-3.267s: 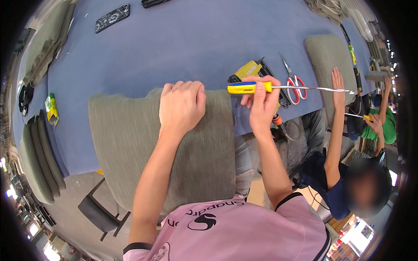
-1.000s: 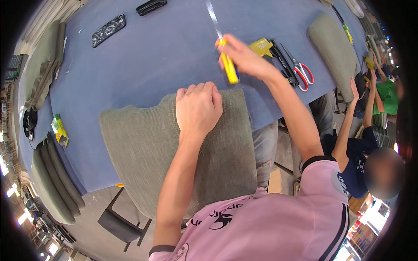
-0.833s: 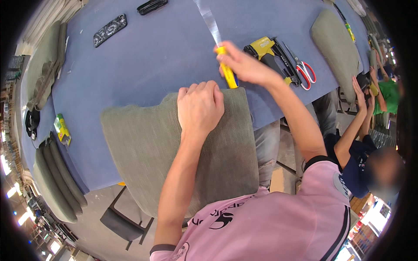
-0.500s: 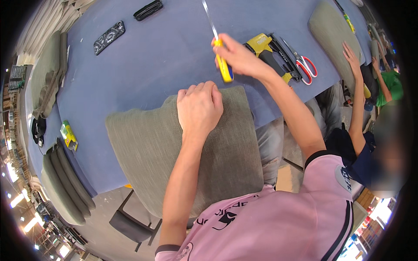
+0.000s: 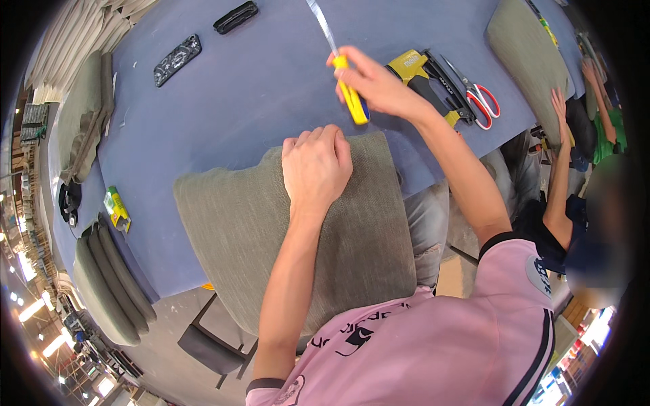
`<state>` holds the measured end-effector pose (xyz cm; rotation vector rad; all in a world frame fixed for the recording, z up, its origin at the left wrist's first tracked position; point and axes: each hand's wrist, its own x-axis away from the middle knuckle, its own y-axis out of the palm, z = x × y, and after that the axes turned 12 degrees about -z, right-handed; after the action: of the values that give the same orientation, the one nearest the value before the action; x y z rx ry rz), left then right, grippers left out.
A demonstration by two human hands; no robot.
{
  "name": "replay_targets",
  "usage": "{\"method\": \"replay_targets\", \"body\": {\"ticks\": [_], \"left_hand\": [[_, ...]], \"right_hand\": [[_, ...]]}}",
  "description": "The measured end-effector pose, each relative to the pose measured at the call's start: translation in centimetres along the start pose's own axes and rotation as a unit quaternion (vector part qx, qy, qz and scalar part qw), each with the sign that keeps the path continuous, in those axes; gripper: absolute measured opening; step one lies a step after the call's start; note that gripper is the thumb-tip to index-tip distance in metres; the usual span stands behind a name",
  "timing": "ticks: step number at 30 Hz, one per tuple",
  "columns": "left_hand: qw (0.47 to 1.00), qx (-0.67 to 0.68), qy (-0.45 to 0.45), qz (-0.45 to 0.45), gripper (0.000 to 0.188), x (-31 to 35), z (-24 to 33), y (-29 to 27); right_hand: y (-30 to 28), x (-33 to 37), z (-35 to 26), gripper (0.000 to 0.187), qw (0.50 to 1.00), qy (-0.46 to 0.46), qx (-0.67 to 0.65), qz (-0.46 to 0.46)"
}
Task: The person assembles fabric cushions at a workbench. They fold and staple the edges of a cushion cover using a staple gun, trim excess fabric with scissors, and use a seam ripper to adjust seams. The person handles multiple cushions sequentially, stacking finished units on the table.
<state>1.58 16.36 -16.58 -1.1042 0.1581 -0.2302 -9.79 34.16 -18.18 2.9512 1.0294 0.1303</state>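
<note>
A grey-green fabric cushion [image 5: 230,223] lies against my body and over the near edge of the blue table. My left hand [image 5: 317,166] is closed over its far edge, with the fingertips curled out of sight. Above the table, just beyond the cushion, my right hand [image 5: 379,84] grips a screwdriver [image 5: 352,95] by its yellow-and-blue handle. The metal shaft points away from me, and its tip runs out of the top of the picture. Close to the right hand lie a yellow-and-black staple gun [image 5: 433,84] and red-and-white-handled scissors [image 5: 482,105].
On the blue table [image 5: 203,122] are a dark patterned phone [image 5: 177,59], a black case [image 5: 235,17] and a yellow-green packet [image 5: 117,208]. More cushions [image 5: 108,284] are stacked at the left. A co-worker's hand [image 5: 559,111] is beside another cushion [image 5: 528,54] at the right. A dark chair [image 5: 211,348] stands below.
The whole view has shifted slightly. My hands keep their holds on the cushion and the screwdriver. The co-worker's hand has slid a little toward the near edge of their cushion.
</note>
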Motion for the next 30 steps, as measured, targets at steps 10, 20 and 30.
{"method": "replay_targets", "body": {"ticks": [10, 20, 30], "left_hand": [[0.999, 0.002, 0.015, 0.036, 0.017, 0.1, -0.4, 0.7], [1.0, 0.004, 0.001, 0.014, 0.021, 0.1, -0.2, 0.2], [1.0, 0.001, -0.012, -0.002, 0.025, 0.1, -0.1, 0.1]], "right_hand": [[0.0, 2.0, 0.3, 0.026, 0.991, 0.071, 0.031, 0.108], [0.0, 3.9, -0.3, 0.035, 0.974, 0.076, 0.159, 0.144], [1.1, 6.1, -0.2, 0.031, 0.955, -0.041, -0.007, 0.292]]}}
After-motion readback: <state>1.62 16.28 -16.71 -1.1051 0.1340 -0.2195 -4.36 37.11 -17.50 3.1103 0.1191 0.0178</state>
